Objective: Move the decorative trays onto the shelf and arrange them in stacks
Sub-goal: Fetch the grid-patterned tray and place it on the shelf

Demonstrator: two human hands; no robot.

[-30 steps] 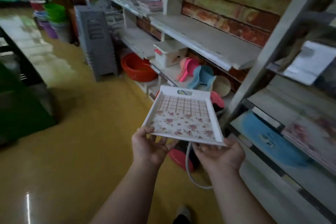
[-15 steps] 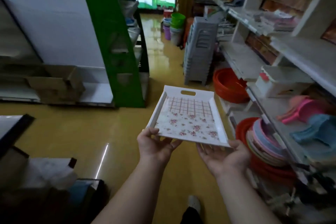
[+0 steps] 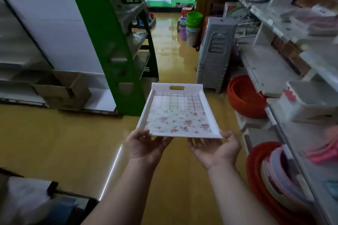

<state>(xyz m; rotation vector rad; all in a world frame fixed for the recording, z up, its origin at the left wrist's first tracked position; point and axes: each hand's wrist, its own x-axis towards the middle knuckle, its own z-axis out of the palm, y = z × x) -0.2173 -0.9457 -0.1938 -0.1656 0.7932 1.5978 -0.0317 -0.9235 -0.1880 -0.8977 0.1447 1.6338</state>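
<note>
The person is holding the floral tray level over the aisle floor, left hand and right hand gripping its near edge, long axis pointing away, the white shelf lying nearer the right hand.

Fingers of both hands hidden beneath the tray; right-side shelves blurred, cut off.
</note>
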